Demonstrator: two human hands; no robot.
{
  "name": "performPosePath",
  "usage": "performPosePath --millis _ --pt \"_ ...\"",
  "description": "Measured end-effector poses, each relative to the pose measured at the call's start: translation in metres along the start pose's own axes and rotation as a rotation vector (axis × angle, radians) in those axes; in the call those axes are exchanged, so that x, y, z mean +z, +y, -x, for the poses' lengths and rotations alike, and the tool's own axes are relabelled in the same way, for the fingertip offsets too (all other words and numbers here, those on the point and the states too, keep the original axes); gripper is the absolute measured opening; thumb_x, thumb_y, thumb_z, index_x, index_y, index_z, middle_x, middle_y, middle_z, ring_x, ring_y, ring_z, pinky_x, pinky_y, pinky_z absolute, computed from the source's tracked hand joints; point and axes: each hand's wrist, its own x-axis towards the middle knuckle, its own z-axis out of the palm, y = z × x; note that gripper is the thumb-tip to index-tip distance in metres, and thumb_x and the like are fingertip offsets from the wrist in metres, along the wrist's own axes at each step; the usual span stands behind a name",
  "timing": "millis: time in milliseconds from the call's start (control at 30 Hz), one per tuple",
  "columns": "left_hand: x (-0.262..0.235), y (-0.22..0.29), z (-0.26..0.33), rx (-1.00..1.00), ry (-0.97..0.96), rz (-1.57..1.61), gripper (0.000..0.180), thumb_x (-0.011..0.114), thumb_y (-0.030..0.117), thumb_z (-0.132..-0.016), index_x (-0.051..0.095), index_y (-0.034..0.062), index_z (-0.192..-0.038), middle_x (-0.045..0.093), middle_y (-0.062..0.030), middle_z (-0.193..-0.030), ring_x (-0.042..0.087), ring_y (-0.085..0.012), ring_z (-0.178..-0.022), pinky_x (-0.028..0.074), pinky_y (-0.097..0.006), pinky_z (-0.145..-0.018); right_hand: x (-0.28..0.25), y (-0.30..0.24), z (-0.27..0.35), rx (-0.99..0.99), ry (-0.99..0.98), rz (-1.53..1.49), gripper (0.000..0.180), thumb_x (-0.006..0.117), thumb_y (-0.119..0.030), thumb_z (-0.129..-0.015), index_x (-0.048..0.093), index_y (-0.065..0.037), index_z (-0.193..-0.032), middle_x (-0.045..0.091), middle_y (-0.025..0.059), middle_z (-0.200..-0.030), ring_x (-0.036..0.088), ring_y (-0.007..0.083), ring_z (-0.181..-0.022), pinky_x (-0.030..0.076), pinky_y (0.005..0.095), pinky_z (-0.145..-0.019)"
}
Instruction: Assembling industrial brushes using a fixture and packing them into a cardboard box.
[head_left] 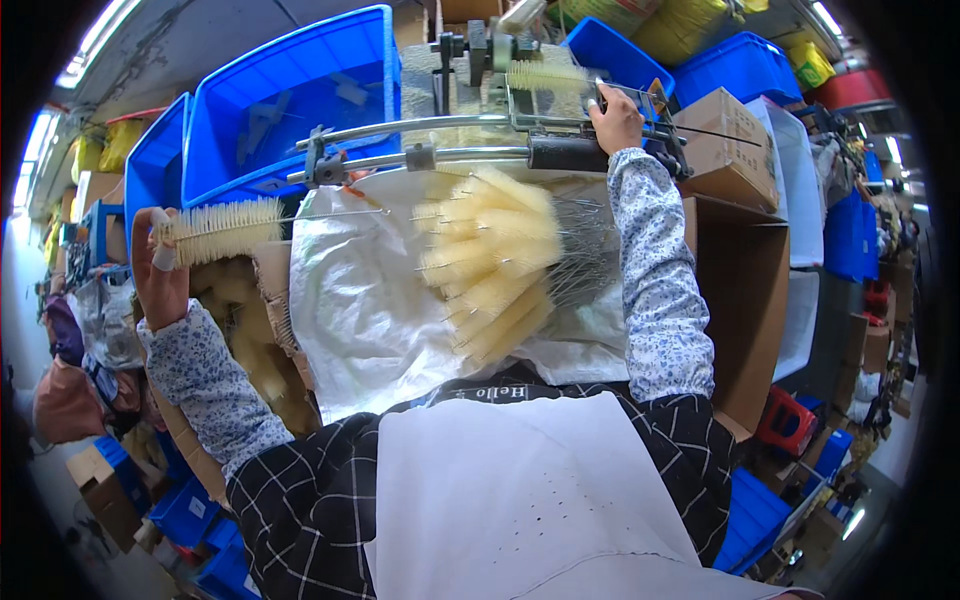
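Observation:
At the left, my left hand [163, 265] is closed around the bristle end of a pale wire-handled brush [228, 230]. Its thin wire points right, over the white sheet. My right hand [617, 120] is closed at the metal carriage of a rail machine [570, 150]; what its fingers pinch is hidden. Just left of those fingers, another pale brush [545, 76] lies across the machine. A fanned pile of cream brushes [500, 250] rests on the white sheet [350, 300] in front of me, bristles to the left and wires to the right.
A large blue bin [225, 120] stands behind the rails at the left. More cream brushes [255, 345] lie in a cardboard box beside my left arm. An open cardboard box [740, 310] stands right of my right arm, with a closed carton [728, 145] behind it.

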Motion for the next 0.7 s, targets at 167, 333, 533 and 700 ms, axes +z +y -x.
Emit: performPosePath --millis 167,333,533,700 --pt "0.003 0.013 -0.001 0.090 0.051 0.052 0.047 0.059 0.013 -0.077 0.038 0.0045 -0.118 0.048 -0.0080 -0.109 0.047 -0.0164 -0.098 0.038 -0.030 -0.085 0.015 -0.030 -0.001 0.003 0.000 0.029 0.033 0.055 -0.019 -0.073 0.056 -0.009 -0.104 0.057 0.0087 -0.101 0.052 0.0256 -0.095 0.039 0.0428 -0.078" --pt "0.025 0.016 -0.013 0.100 0.031 0.057 0.051 0.061 0.015 -0.075 0.037 0.0054 -0.119 0.049 -0.0086 -0.108 0.049 -0.0163 -0.096 0.039 -0.030 -0.085 0.019 -0.086 0.000 -0.030 -0.042 0.080 0.030 0.053 -0.019 -0.074 0.055 -0.008 -0.102 0.057 0.0102 -0.091 0.053 0.0268 -0.087 0.042 0.0411 -0.076" --pt "0.041 0.005 -0.034 0.104 -0.149 0.165 0.049 0.058 0.014 -0.077 0.038 0.0039 -0.121 0.047 -0.0133 -0.114 0.046 -0.0222 -0.106 0.037 -0.034 -0.089 0.018 -0.108 0.003 -0.006 -0.122 0.122 0.030 0.053 -0.021 -0.076 0.053 -0.009 -0.104 0.055 0.0061 -0.098 0.052 0.0238 -0.092 0.040 0.0425 -0.076" --pt "0.037 0.013 -0.027 0.163 -0.032 0.166 0.047 0.058 0.013 -0.076 0.038 0.0056 -0.118 0.044 -0.0148 -0.111 0.047 -0.0219 -0.099 0.039 -0.034 -0.084 0.013 -0.060 0.004 -0.019 -0.050 0.098 0.027 0.052 -0.019 -0.074 0.056 -0.012 -0.101 0.056 0.0056 -0.098 0.052 0.0234 -0.093 0.038 0.0445 -0.077"
